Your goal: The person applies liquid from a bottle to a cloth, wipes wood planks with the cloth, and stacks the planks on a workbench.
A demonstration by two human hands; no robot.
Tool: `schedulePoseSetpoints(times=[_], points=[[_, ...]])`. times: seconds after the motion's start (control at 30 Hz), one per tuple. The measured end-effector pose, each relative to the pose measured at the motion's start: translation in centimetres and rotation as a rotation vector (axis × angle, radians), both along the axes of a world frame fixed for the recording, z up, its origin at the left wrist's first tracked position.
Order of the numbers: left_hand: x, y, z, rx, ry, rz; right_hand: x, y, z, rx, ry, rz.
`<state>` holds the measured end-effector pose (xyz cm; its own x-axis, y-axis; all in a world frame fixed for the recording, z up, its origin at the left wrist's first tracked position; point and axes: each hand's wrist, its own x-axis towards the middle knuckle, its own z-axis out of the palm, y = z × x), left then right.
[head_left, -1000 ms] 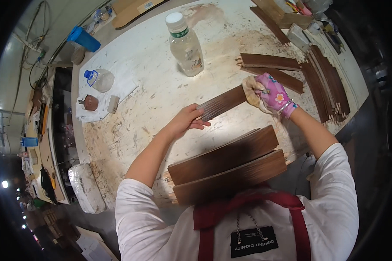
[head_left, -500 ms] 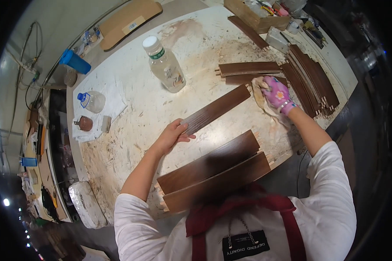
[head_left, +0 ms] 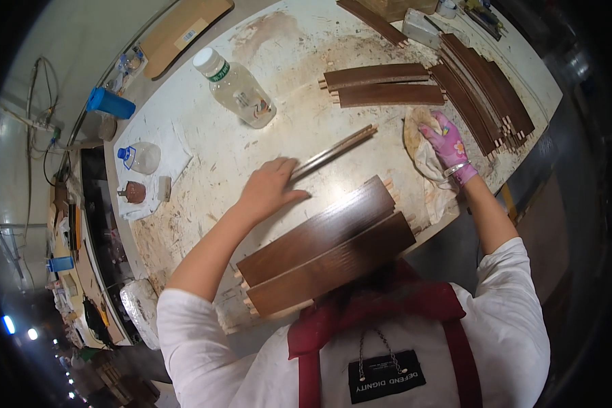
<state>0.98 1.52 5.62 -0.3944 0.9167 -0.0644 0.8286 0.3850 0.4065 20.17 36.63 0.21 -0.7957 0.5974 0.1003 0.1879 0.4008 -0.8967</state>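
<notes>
My bare left hand (head_left: 270, 188) grips one end of a dark brown wooden slat (head_left: 334, 154), which is turned on edge so its narrow side shows. Small pegs stick out of its far end. In a pink flowered glove, my right hand (head_left: 445, 141) closes on a stained cloth (head_left: 420, 156) that hangs down over the table, apart from the slat. Two wide brown boards (head_left: 319, 234) with pegged ends lie side by side between my arms, close to my body. Beyond my right hand, two more brown slats (head_left: 387, 95) rest on the table.
A clear bottle (head_left: 245, 96) with a white cap stands beyond my left hand. Several stacked slats (head_left: 483, 95) lie at the right. A blue-capped jug (head_left: 143, 158) and a brown cup (head_left: 135, 192) sit on white cloth at the left. A blue tumbler (head_left: 112, 103) is at the far-left edge.
My left hand has tipped the slat from its broad face onto its edge. My right hand with the cloth has drawn away from the slat's far end.
</notes>
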Motion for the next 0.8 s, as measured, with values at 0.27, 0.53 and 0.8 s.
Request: schedulePoseSetpoints(times=[0.27, 0.53, 0.8], points=[[-0.8, 0.1, 3.2, -0.013, -0.145, 0.134, 0.5, -1.3, -1.2, -0.071, -0.004, -0.023], [6.7, -5.7, 13.0, -0.171, -0.233, 0.404, 0.7, -1.3, -2.4, 0.021, 0.031, -0.079], [9.3, -5.1, 12.2, -0.188, 0.119, 0.079, 0.4, -1.5, -2.9, -0.012, 0.099, -0.135]])
